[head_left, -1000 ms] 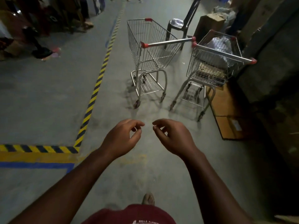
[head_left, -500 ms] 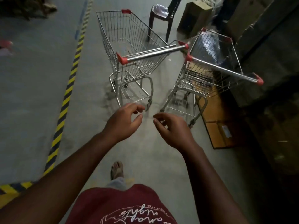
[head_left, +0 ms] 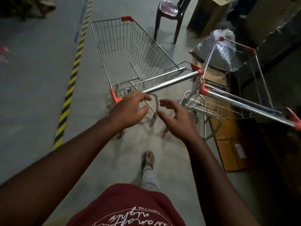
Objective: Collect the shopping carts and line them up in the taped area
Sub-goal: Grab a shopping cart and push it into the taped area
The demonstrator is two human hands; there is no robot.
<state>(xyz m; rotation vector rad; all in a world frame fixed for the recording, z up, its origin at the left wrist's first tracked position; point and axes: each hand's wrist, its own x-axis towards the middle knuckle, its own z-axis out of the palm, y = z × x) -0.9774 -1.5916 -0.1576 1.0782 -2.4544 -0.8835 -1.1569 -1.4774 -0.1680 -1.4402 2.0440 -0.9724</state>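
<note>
Hands: your left hand and right hand are loosely spread, holding nothing — just short of the handle.
Left cart: empty, dead ahead.
Risk: its handle end sits close to the right cart — a skewed push could snag them.

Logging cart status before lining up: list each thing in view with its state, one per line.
Left silver wire shopping cart with red corner caps: upright, basket empty, handle ungripped.
Right silver wire shopping cart with red handle ends: upright, angled, ungripped; contents unclear.
Left hand: open, reaching toward left cart's handle, holding nothing.
Right hand: open, holding nothing.
Dark plastic chair: upright.
Yellow-black floor tape: lying flat.
</note>
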